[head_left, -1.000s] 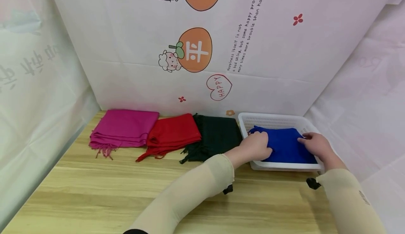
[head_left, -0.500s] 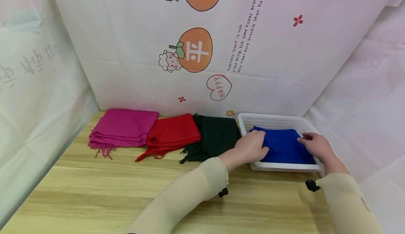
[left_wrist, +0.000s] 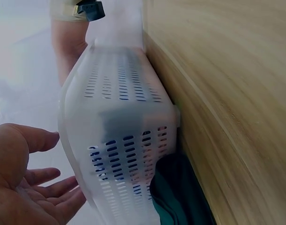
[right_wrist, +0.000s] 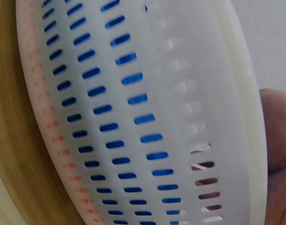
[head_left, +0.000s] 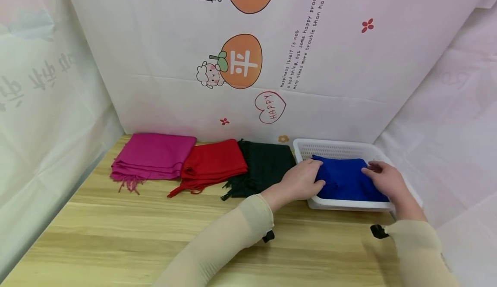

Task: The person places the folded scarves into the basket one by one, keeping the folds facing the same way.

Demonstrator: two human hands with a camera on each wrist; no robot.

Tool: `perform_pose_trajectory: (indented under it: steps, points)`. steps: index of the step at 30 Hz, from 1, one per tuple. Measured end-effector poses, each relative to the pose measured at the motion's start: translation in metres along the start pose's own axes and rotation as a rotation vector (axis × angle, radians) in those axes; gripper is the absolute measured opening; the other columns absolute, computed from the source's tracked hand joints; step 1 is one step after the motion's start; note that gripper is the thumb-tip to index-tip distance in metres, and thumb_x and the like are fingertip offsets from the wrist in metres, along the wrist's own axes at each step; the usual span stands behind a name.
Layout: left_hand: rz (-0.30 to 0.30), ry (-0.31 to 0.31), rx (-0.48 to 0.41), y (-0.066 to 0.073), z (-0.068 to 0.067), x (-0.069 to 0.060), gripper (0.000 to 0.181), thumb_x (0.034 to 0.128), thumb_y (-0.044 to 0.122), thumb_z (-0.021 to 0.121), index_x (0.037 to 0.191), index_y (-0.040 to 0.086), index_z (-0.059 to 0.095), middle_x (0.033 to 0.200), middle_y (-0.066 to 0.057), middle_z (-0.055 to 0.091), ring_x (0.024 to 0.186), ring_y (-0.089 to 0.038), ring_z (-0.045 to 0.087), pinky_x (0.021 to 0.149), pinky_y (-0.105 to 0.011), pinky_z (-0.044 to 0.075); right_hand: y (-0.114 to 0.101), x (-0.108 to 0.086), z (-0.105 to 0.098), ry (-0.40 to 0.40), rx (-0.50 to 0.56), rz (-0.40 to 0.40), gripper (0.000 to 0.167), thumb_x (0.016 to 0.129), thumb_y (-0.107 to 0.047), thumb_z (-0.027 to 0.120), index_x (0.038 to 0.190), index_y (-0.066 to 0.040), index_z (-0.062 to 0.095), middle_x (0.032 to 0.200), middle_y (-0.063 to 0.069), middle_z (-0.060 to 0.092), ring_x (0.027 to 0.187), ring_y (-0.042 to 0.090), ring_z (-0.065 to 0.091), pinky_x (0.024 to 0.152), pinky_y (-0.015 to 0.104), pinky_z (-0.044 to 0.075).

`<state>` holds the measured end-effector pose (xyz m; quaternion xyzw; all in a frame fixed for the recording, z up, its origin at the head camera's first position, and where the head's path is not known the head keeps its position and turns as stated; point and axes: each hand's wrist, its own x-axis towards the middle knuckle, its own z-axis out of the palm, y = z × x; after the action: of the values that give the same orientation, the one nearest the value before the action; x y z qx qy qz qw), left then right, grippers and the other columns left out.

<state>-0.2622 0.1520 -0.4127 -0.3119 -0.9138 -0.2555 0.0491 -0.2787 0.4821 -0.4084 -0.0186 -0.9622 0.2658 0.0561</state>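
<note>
A folded blue scarf [head_left: 343, 177] lies in a white plastic basket [head_left: 351, 203] at the right of the head view. My left hand [head_left: 304, 181] is at the basket's left side, by the scarf's fringed end. In the left wrist view, the left hand [left_wrist: 37, 183] has loosely bent, spread fingers beside the basket rim, with nothing between them. My right hand [head_left: 388, 181] reaches over the basket's right side; its thumb and fingers are apart at the scarf's right end. The right wrist view mostly holds the slotted basket wall [right_wrist: 124, 122], which hides the right fingertips.
A dark green scarf [head_left: 269, 166], a red scarf [head_left: 217, 162] and a magenta scarf [head_left: 159, 153] lie folded in a row left of the basket. They rest on a wooden table [head_left: 136, 226] against a printed white backdrop [head_left: 330, 114].
My left hand has drawn back leftward from the blue scarf, its fingers loosening and uncovering the fringe. The right hand has shifted slightly left over the scarf's right end.
</note>
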Motion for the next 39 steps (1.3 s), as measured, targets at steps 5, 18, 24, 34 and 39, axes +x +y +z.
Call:
perform_pose_trajectory:
  steps: [5, 18, 24, 34, 39]
  points:
    - [0.007, 0.009, -0.012, -0.005, 0.000, -0.003, 0.059, 0.1128, 0.038, 0.067, 0.164, 0.013, 0.052, 0.161, -0.001, 0.059, 0.145, -0.011, 0.058, 0.117, -0.028, 0.049, -0.005, -0.005, 0.006, 0.016, 0.005, -0.027, 0.069, 0.117, -0.040, 0.059, 0.153, 0.018, 0.049, 0.146, 0.043, 0.058, 0.134, 0.061, 0.055, 0.109, 0.072, 0.045]
    - [0.019, 0.027, -0.047, -0.016, -0.006, -0.011, 0.061, 0.1120, 0.036, 0.069, 0.164, 0.010, 0.052, 0.165, -0.003, 0.057, 0.150, -0.014, 0.054, 0.120, -0.029, 0.046, -0.022, -0.014, 0.013, 0.000, 0.017, -0.025, 0.073, 0.118, -0.044, 0.056, 0.158, 0.017, 0.044, 0.148, 0.041, 0.056, 0.135, 0.059, 0.054, 0.108, 0.072, 0.046]
    - [0.017, 0.036, -0.061, -0.020, -0.010, -0.014, 0.061, 0.1118, 0.034, 0.070, 0.164, 0.008, 0.051, 0.164, -0.004, 0.058, 0.150, -0.016, 0.054, 0.120, -0.029, 0.046, -0.028, -0.016, 0.017, -0.015, 0.017, -0.030, 0.073, 0.118, -0.043, 0.056, 0.159, 0.016, 0.043, 0.150, 0.041, 0.055, 0.138, 0.060, 0.052, 0.110, 0.072, 0.046]
    - [0.046, 0.062, -0.084, -0.032, -0.012, -0.017, 0.061, 0.1109, 0.031, 0.071, 0.164, 0.008, 0.051, 0.152, -0.008, 0.065, 0.137, -0.015, 0.062, 0.111, -0.027, 0.052, -0.043, -0.022, 0.022, -0.025, 0.026, -0.024, 0.073, 0.118, -0.043, 0.055, 0.160, 0.015, 0.043, 0.152, 0.040, 0.054, 0.139, 0.059, 0.052, 0.111, 0.072, 0.046]
    - [0.032, 0.067, -0.098, -0.039, -0.014, -0.019, 0.062, 0.1108, 0.031, 0.071, 0.164, 0.007, 0.051, 0.159, -0.008, 0.061, 0.144, -0.016, 0.059, 0.116, -0.029, 0.050, -0.052, -0.024, 0.025, -0.033, 0.028, -0.025, 0.072, 0.118, -0.041, 0.056, 0.161, 0.015, 0.040, 0.152, 0.041, 0.053, 0.140, 0.060, 0.051, 0.111, 0.072, 0.046]
